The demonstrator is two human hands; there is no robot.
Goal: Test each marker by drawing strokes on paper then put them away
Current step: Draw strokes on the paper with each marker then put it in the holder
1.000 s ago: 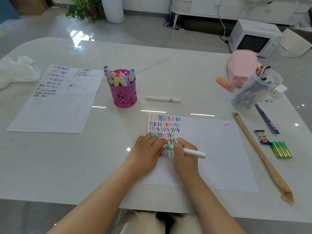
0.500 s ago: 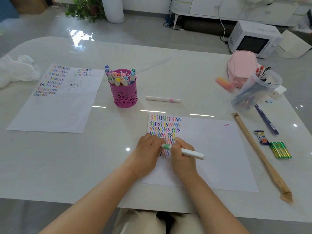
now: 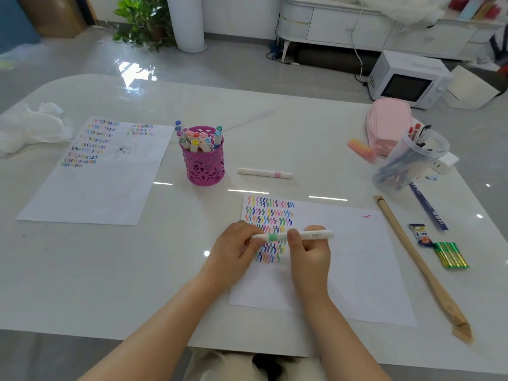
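One marker (image 3: 275,237) held level, left hand (image 3: 236,250) pinching, right hand (image 3: 310,255) gripping

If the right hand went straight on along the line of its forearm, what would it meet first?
Likely the loose pink-banded marker lying past the far edge of the paper, if the right hand travels low; depth is unclear.

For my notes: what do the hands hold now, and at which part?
Both hold one white marker: left hand at its left end, right hand around the barrel's middle.
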